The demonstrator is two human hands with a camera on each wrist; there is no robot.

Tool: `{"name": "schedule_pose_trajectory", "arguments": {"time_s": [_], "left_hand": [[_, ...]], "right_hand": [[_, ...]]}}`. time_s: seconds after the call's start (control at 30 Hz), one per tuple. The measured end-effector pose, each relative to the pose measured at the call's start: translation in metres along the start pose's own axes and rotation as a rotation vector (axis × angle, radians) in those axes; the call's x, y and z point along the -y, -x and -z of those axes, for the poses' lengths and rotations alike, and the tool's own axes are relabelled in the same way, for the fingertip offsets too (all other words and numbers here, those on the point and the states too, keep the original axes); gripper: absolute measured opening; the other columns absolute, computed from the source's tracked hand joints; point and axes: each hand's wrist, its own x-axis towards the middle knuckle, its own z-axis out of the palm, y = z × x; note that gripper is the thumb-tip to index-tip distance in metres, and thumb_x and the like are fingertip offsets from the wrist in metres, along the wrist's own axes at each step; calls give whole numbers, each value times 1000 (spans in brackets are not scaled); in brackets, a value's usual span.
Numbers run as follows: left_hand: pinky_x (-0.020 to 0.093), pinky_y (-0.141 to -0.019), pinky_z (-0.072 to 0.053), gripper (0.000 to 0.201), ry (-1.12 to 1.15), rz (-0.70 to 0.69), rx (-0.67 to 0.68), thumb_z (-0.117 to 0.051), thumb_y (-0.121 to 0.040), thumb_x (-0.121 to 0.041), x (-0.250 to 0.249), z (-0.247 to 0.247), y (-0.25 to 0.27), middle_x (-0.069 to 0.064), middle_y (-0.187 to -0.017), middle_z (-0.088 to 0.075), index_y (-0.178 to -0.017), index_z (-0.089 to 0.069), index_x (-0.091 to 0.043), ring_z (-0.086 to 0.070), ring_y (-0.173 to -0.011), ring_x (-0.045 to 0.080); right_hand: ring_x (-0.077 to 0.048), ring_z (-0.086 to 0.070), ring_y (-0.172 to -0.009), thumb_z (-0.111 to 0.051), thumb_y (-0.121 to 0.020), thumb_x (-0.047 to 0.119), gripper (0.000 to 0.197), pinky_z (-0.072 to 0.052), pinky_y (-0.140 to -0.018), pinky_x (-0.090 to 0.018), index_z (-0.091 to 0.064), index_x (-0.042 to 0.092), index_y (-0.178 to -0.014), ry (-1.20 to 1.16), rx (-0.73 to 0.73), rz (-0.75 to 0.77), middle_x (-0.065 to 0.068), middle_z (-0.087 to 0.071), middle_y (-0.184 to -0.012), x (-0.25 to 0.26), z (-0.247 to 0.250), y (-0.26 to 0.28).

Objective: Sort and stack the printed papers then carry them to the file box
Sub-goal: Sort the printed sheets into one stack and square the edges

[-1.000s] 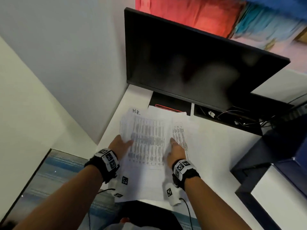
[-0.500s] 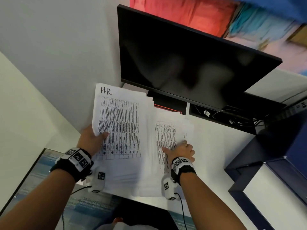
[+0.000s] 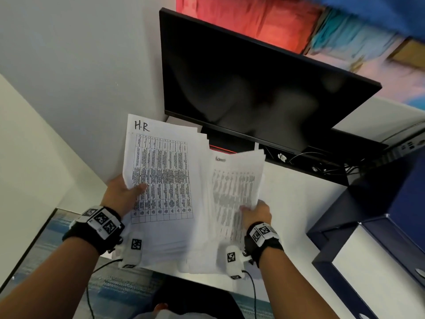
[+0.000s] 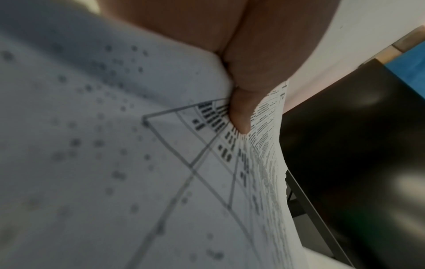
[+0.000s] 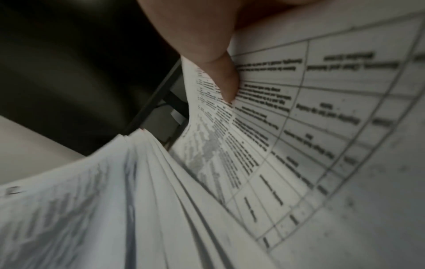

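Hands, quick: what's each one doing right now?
Left hand: grips the H.R papers.
Right hand: grips the other papers.

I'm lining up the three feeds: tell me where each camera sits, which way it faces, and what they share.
Head: worn on the head, looking forward and down at the desk; shows both forearms, the left hand and right hand, each holding papers before the monitor.
Left wrist: looks along the left hand; the thumb presses the printed table.
Right wrist: looks along the right hand; the thumb pinches fanned sheets.
Shared: all three show the papers and the monitor.
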Motion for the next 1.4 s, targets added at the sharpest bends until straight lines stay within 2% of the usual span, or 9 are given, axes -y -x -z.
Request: {"name": "schedule_pose_trajectory", "arguments": {"time_s": [0.13,0.3,0.4,0.5,0.7,0.77,0.9,1.07,1.4], "left_hand": [[54,-99,-49,45,-106,22,90,-73,-87,-26,14,-15,-6,9,-118,-69,-127,-59,-10,-65,-109,32],[42,-89,-54,54,-209,84,148,-77,-80,-37,24,-44,-10,14,-114,-70,-120,-61,-4,-67,-101,33],[21,-59,-45,38,-242,52,154,-75,-85,-24,12,-60,-1,11,-97,-69,-111,-62,1,-63,-82,26],[17,-56,-41,32,-220,33,180,-69,-90,-21,5,-70,5,6,-98,-66,-117,-59,-5,-61,-81,23],[37,-92,-46,34,-56,166,172,-48,-101,-28,-3,-69,4,15,-119,-64,-121,-61,-3,-61,-109,33],[32,-88,-43,33,-99,153,207,-51,-100,-35,-5,-71,7,10,-120,-59,-121,-55,-11,-58,-111,30],[37,-96,-46,50,-251,55,205,-65,-92,-18,-2,-71,11,14,-135,-57,-137,-46,-5,-56,-118,30],[31,-80,-44,33,-149,-98,105,-67,-88,-5,-9,-36,4,9,-103,-65,-119,-58,-5,-63,-94,28],[45,-93,-51,39,-39,-119,97,-68,-90,-12,-10,-13,4,5,-112,-68,-127,-56,-11,-64,-100,25]], "right_hand": [[-35,-66,-103,-63,-94,18,39,-53,-87,-34,-55,4,-129,8,-179,230,-20,-68,-114,37,56,22],[-24,-62,-81,-69,-89,21,27,-40,-68,-20,-65,0,-106,1,-402,456,-12,-69,-92,88,131,46],[-12,-66,-72,-75,-84,16,25,-47,-53,-12,-68,4,-104,-206,-325,484,-2,-69,-88,97,145,46],[0,-63,-69,-77,-81,12,28,-46,-46,-4,-67,10,-107,-334,-158,404,1,-70,-90,86,115,34],[-26,-61,-114,-61,-91,8,56,-46,-96,-24,-41,10,-143,-86,104,147,-13,-60,-133,37,7,7],[-28,-50,-132,-50,-95,4,55,-37,-109,-26,-36,8,-149,67,204,183,-13,-49,-146,28,-20,13],[-31,-47,-129,-52,-96,22,48,-40,-105,-33,-45,12,-142,259,123,240,-7,-41,-150,12,-39,16],[-35,-38,-129,-69,-82,46,81,-36,-104,-50,-32,12,-146,302,-60,-86,-9,-33,-148,-20,-11,-13],[-31,-40,-130,-76,-71,54,99,-33,-107,-47,-30,14,-149,447,-56,123,-8,-42,-143,-16,-36,-14]]}}
